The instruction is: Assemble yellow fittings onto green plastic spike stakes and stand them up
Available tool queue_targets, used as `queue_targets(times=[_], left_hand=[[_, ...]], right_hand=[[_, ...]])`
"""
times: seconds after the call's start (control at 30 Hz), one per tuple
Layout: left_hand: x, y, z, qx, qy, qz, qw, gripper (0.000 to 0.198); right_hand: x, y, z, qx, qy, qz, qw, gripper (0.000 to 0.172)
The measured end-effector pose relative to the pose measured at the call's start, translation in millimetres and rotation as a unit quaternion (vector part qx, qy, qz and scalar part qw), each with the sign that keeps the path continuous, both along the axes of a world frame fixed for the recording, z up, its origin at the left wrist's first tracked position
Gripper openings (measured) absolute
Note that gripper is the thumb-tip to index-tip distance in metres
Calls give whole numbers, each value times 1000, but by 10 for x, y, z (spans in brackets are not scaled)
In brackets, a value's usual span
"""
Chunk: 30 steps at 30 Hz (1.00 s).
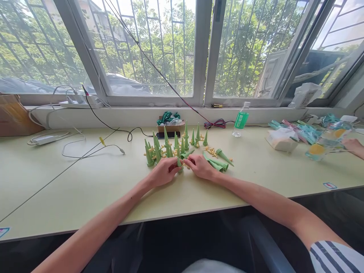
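My left hand (166, 170) is closed around a green cone (179, 163) that stands upright near the middle of the table. From the right, my right hand (200, 166) touches the cone's side in a pinch; what its fingertips hold is too small to make out. Behind both hands stand several upright green cones (186, 136) with small yellow pegs sticking out of them. A loose pile of yellow pegs (210, 151) lies beyond my right hand. Several green cones (223, 156) lie on their sides just right of it.
At the back are a small box (170, 123) with green wrapping, a dark phone (168, 135) and a bottle (241, 120). White cables (93, 151) cross the left side. A tissue pack (281, 139) and another person's hand (352, 146) are at the right.
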State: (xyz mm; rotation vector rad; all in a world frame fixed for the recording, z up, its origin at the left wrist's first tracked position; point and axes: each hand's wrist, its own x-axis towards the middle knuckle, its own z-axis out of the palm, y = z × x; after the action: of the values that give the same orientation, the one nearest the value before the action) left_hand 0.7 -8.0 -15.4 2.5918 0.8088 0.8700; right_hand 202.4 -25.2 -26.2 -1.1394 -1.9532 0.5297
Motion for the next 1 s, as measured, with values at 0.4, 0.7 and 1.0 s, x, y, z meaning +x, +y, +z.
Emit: queue_targets(times=[0.4,0.7,1.0], left_hand=[[29,-1,51,-11,-46,34,998,21],[32,-24,53,9,-29,16,999,18],[34,-32,56,-26,-48,38,998,17]], right_hand=[[-11,-39,24,-2,23,27,999,34],[-29,-53,32,-12,28,27,999,40],[-36,-46,31,-15,50,13,999,44]])
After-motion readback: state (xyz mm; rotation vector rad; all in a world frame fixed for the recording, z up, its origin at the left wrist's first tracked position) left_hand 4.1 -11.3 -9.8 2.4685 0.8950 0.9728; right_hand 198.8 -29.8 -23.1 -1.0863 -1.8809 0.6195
